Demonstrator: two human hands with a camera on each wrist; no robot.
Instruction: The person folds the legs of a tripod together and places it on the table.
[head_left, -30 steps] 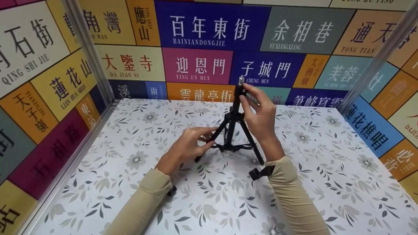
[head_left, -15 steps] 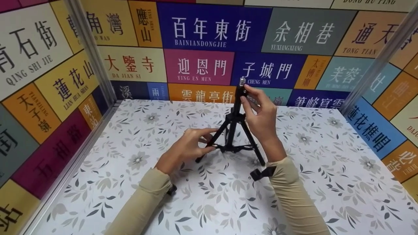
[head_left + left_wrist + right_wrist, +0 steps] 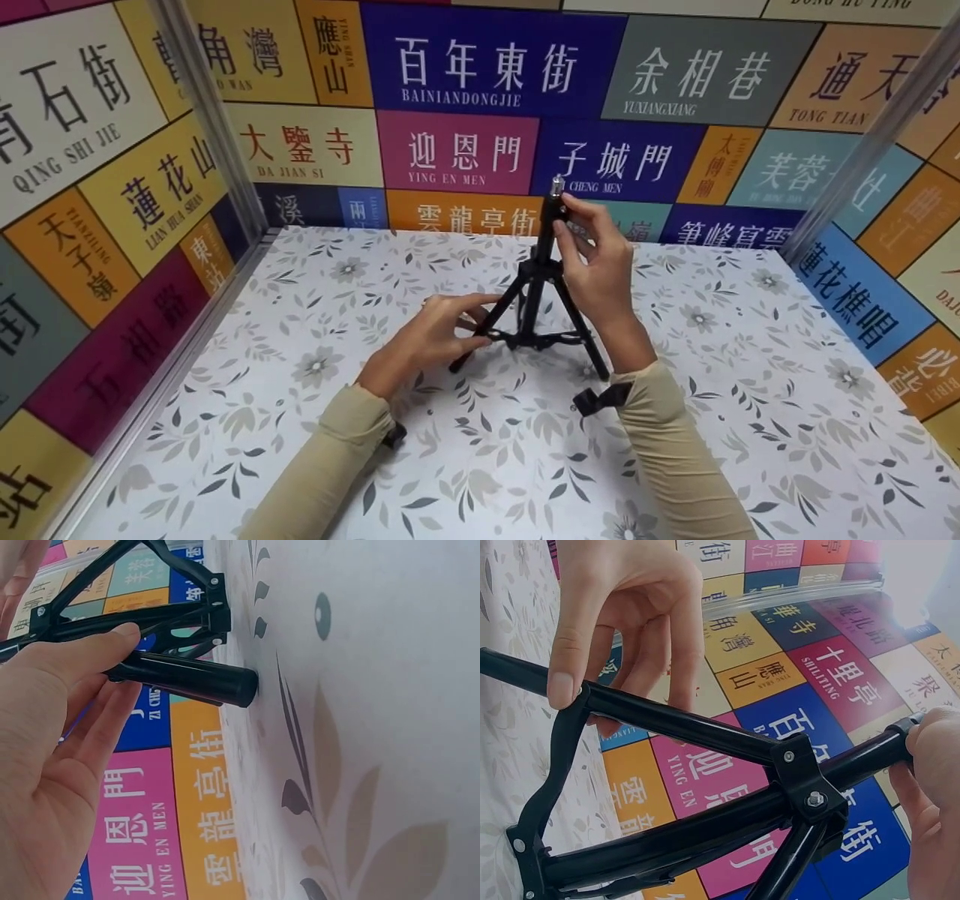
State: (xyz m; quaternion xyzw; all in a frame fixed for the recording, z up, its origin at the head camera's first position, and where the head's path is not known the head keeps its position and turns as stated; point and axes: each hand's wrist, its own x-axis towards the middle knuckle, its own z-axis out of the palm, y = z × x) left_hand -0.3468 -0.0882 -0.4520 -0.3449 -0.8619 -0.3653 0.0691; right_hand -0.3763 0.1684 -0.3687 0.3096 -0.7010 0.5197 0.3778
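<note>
A small black tripod (image 3: 532,300) stands upright on the table with its legs spread and a silver screw tip at the top. My left hand (image 3: 435,335) pinches its left leg between thumb and fingers, near where the brace joins. In the left wrist view the rubber-capped foot of that leg (image 3: 199,679) meets the tabletop. My right hand (image 3: 602,259) holds the top of the centre column, thumb and fingertips just below the screw tip. The right wrist view shows the collar (image 3: 810,780) and the left hand (image 3: 634,622) on the leg, thumb at the brace joint.
The table has a white cover (image 3: 480,465) with a grey leaf and flower print. Panels with coloured sign tiles (image 3: 487,67) rise behind it and on both sides. A black strap mount (image 3: 600,399) sits at the right wrist, above the cover.
Both hands keep the same hold on the tripod, which stands in the same spot. Only the head view has shifted slightly.
</note>
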